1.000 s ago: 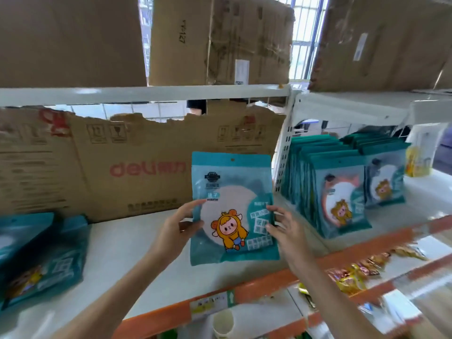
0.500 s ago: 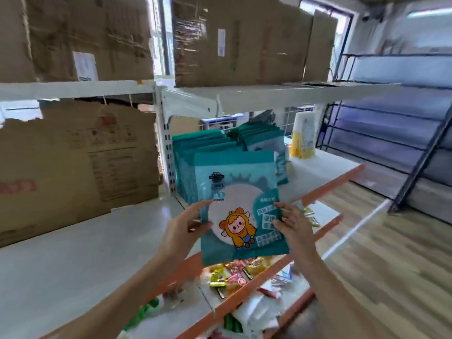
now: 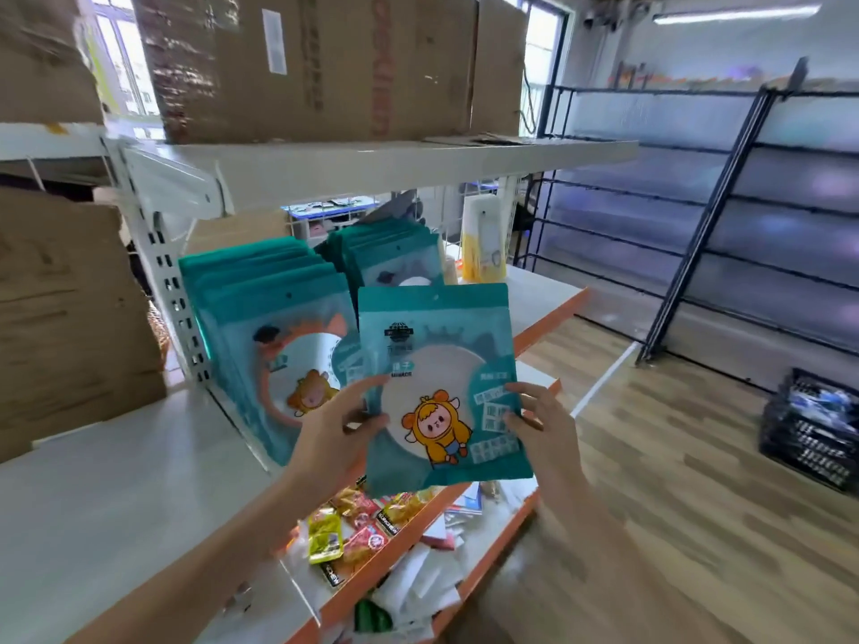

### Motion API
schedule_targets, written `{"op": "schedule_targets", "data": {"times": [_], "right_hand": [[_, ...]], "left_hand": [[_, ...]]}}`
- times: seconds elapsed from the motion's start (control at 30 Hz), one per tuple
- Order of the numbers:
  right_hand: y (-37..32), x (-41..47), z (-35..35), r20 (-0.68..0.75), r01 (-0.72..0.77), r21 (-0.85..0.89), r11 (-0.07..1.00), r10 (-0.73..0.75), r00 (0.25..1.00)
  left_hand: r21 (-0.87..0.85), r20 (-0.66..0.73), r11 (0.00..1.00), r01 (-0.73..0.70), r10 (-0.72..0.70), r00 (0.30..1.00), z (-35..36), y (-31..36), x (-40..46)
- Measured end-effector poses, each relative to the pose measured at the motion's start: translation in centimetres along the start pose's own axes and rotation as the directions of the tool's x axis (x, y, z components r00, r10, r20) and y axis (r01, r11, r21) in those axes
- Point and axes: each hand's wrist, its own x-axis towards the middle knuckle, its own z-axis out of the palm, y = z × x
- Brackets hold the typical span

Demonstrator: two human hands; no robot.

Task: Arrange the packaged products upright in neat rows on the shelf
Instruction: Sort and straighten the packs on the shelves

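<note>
lower shelf: loose snack packets [image 3: 353, 532], yellow and red, heaped under the orange front edge [image 3: 548, 332] of the white metal shelf [image 3: 107, 495], not part of this job as far as I can tell
left hand [image 3: 334, 439]: pinches left edge of the teal plastic pouch with cartoon print [image 3: 441, 388], thumb on the front face, fingers behind
right hand [image 3: 544, 425]: grips the pouch's right edge, fingertips on the front over the label boxes
pouch: held upright in the air, face to camera, just over the front edge of the shelf, not touching it; overlaps the front of both rows in view
left row of teal pouches [image 3: 274, 332]: standing upright, packed front to back against the white perforated upright [image 3: 167, 290]
right row of teal pouches [image 3: 390, 258]: upright just beside the left row, appears to end further back, most of it hidden by the held pouch
far end: yellow-and-white packet [image 3: 483, 244] standing near the shelf's back right corner
above: brown cardboard boxes [image 3: 325, 62] on the top shelf
change: a second ago the pouch was in front of the left bay's carton; view has swung right and the pouch now sits in front of the stocked rows, same two-hand hold
meaning: carry looks done, placement not yet; I'd guess the next step is setting it at the front of the right row
risk: pouch is floppy, could slump forward or nudge the front pouches
</note>
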Motion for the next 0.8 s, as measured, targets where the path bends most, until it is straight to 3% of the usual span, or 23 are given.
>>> {"op": "schedule_targets", "data": {"times": [0.23, 0.37, 0.6, 0.8], "right_hand": [[0.3, 5.5, -0.7, -0.007, 0.017, -0.063, 0.998, -0.018, 1.000], [0.6, 10.3, -0.3, -0.009, -0.002, -0.077, 0.997, 0.001, 1.000], [1.4, 20.3, 0.9, 0.048, 0.051, -0.305, 0.951, -0.038, 0.998], [2.1, 27.0, 3.3, 0.139, 0.108, -0.304, 0.947, -0.068, 0.988]], "left_hand": [[0.091, -0.005, 0.995, -0.046, 0.046, 0.999, 2.3, -1.6, 5.1], [0.043, 0.002, 0.999, 0.005, -0.005, 1.000, 3.7, -2.6, 9.6], [0.092, -0.175, 0.995, 0.039, -0.022, 0.984, 6.9, -4.4, 15.9], [0.159, -0.285, 0.986, 0.042, 0.005, 0.958, 7.7, -5.9, 19.6]]}}
